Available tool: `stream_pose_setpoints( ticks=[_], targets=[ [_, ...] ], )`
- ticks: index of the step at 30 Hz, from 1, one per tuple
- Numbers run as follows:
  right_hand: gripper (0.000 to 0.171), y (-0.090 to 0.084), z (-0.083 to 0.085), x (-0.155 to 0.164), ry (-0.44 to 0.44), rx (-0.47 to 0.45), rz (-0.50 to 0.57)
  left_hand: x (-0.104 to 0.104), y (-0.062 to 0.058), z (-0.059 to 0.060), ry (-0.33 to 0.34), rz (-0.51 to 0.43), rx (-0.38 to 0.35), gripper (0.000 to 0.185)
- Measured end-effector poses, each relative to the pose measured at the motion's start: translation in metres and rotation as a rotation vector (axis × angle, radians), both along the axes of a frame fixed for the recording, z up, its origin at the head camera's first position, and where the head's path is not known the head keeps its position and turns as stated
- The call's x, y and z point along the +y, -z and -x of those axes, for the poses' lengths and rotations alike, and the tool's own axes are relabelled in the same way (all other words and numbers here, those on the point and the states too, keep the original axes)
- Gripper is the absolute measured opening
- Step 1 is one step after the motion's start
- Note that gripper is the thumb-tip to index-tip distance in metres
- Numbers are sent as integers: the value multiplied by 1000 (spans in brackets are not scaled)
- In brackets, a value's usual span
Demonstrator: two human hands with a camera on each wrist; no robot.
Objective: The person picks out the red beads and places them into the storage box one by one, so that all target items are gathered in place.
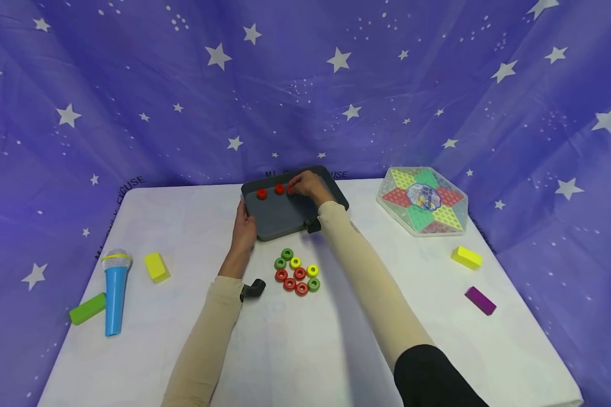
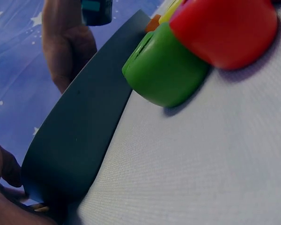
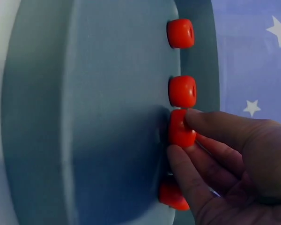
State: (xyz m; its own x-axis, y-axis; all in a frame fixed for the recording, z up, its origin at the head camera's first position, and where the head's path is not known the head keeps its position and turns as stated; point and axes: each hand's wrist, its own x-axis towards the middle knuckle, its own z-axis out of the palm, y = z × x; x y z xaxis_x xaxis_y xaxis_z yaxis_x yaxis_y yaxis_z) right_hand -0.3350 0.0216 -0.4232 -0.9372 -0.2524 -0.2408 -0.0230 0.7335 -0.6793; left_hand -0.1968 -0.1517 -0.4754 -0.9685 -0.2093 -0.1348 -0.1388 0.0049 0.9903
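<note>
Behind and around the white table (image 1: 295, 350), we observe a purple curtain (image 1: 295, 85) printed with white stars and dots. On the table's left side we locate a blue mic (image 1: 115, 299), a green block (image 1: 87, 309) beside its handle and a yellow block (image 1: 156, 267) to its right. On the right side we locate a hexagonal box (image 1: 424, 198), a second yellow block (image 1: 467, 258) and a purple block (image 1: 481, 301). The dark grey tray (image 1: 285, 217) stands near the table's far edge. Between the forearms, on our side of the tray, we count nine loose rings (image 1: 299, 273): four red, three green, two yellow. The two hands are apart from each other. Our left hand (image 1: 243, 233) grips the tray at its left edge. Our right hand (image 1: 310, 185) reaches over the tray with thumb and index finger nearly closed, pinching a red ring (image 3: 181, 126) at the far wall. We cannot tell whether that ring bears on the tray floor. Along the same wall we find three more red rings (image 3: 181, 91): two left of the pinched one, one to its right, partly covered by the fingers.
</note>
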Motion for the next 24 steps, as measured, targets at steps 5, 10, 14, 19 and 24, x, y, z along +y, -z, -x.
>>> stream_pose_setpoints(
  ticks=[5, 10, 14, 19, 24],
  targets=[
    [25, 3, 3, -3, 33, 38, -16, 1, -1, -2, -3, 18, -9, 60],
    [26, 5, 3, -2, 59, 62, -42, 2, 1, -5, -14, 11, -26, 60],
    [25, 10, 3, 0, 81, 35, -44, 4, 5, -9, -5, 7, -23, 60],
    [24, 12, 4, 1, 82, 8, -15, 4, 5, -10, -4, 37, -19, 60],
    [23, 6, 7, -1, 60, 43, -12, 2, -10, -11, 9, 36, -4, 60]
  ],
)
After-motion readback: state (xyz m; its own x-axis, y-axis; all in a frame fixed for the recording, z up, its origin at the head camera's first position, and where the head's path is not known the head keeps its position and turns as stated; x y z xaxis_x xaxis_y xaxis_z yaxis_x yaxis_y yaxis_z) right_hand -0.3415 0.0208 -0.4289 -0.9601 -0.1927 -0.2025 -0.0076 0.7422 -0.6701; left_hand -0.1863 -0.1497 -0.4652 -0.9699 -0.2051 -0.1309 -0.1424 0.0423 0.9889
